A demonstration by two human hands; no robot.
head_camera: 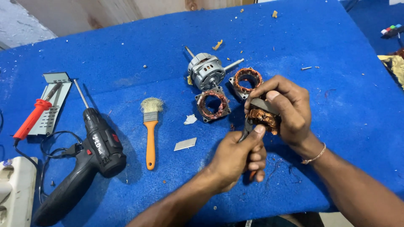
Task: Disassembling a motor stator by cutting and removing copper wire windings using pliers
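My right hand (286, 107) grips a small motor stator with copper windings (264, 117), held above the blue table. My left hand (237, 157) is closed around the handles of pliers (247, 126), whose jaws reach up into the copper winding. Two more stators lie on the cloth just beyond: one (213, 105) to the left of my hands and one (247, 80) behind my right hand. A grey motor housing with a shaft (206, 71) rests beside them.
A black cordless drill (90, 157), an orange-handled brush (150, 126), a red soldering iron (33, 117) on a metal stand and a white power strip (14, 191) lie at the left. Small scraps and wire bits dot the blue table cover (336, 50).
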